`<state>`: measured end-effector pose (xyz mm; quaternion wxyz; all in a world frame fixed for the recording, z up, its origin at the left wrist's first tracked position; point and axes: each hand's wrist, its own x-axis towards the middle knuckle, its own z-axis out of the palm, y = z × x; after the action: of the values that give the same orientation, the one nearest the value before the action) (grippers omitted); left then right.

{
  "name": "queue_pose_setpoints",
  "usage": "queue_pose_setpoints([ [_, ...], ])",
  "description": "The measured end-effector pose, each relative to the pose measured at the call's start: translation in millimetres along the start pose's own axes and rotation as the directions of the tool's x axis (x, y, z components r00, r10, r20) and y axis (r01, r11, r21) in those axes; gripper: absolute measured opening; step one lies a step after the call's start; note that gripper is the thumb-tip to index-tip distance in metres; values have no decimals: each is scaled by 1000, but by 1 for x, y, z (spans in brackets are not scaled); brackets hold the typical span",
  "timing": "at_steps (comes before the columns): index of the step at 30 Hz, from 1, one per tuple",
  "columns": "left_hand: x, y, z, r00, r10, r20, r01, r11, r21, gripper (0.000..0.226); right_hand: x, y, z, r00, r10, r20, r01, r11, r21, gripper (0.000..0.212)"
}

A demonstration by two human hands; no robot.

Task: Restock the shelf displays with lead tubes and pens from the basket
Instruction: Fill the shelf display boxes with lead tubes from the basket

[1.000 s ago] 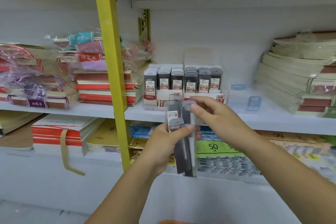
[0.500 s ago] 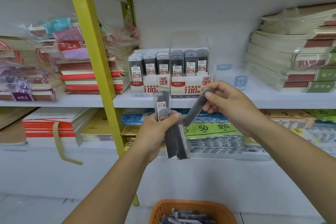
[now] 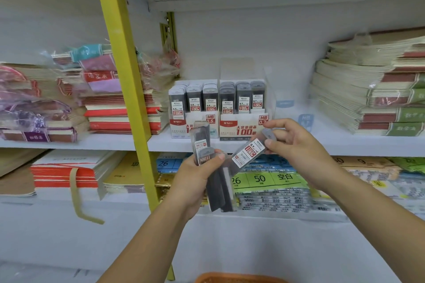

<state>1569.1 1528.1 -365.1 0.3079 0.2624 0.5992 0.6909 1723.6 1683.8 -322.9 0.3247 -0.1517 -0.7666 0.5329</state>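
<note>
**Lifting a 0.7 lead tube towards its display box**

The right hand pinches one lead tube by its grey cap end, the fingers curled round it from above and the thumb below. The tube's long axis runs on a slant, down and to the left from that pinch, so its lower end points at the left hand. Whether that end is free of the others I cannot tell. The left hand grips a bundle of lead tubes, held roughly upright, thumb across the front.

The label on the single tube reads 0.7 (the detail that decides where it goes). On the shelf, the HB 0.7 display box stands just behind and above the right hand, with the HB 0.5 display box touching its left side. The right hand is the nearer one to the 0.7 box. The coming move likely calls for swinging the tube upright and dropping it in from above. The orange basket shows only its rim at the bottom edge.
</note>
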Motion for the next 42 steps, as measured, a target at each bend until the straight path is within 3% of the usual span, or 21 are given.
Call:
queue_pose_setpoints([
  [4,3,4,1,1000,29,-11,-30,999,-31,10,2,-10,7,998,-55,-30,57,997,60,18],
  [6,5,9,-1,999,50,6,-49,995,-85,4,5,-25,9,977,-175,-121,178,984,13,19],
  [9,12,16,-5,995,92,33,-84,978,-190,5,24,-60,3,852,-431,-297,398,902,-167,29],
  [12,19,17,-8,992,119,28,-107,958,-266,8,55,-86,-3,783,-582,-221,432,763,-481,24],
  [15,24,15,-10,992,123,22,-113,957,-267,18,82,-88,0,827,-559,-51,363,601,-712,23],
  [18,25,13,-14,993,119,27,-108,960,-257,19,99,-79,3,868,-496,32,321,510,-798,22],
  [23,24,12,-17,994,104,26,-95,967,-236,23,116,-81,6,871,-484,-86,243,577,-780,23],
  [26,24,12,-17,995,99,26,-90,969,-230,24,116,-72,8,893,-446,-57,238,577,-781,23],
  [30,24,10,-16,995,94,42,-81,966,-246,24,109,-53,8,934,-352,-66,125,492,-861,28],
  [32,23,10,-15,994,93,49,-77,963,-260,27,98,-51,8,897,-427,-117,85,425,-901,36],
  [34,21,10,-14,993,101,55,-83,960,-269,34,74,-46,16,828,-540,-153,162,491,-856,33],
  [36,19,11,-12,992,114,61,-93,958,-270,36,40,-36,31,841,-515,-165,289,686,-667,20],
  [38,15,11,-9,991,116,66,-95,960,-263,32,9,-21,48,924,-371,-91,289,834,-470,15],
  [42,7,9,-1,993,79,86,-58,975,-217,2,-16,4,64,998,-28,48,40,961,-273,22],
])
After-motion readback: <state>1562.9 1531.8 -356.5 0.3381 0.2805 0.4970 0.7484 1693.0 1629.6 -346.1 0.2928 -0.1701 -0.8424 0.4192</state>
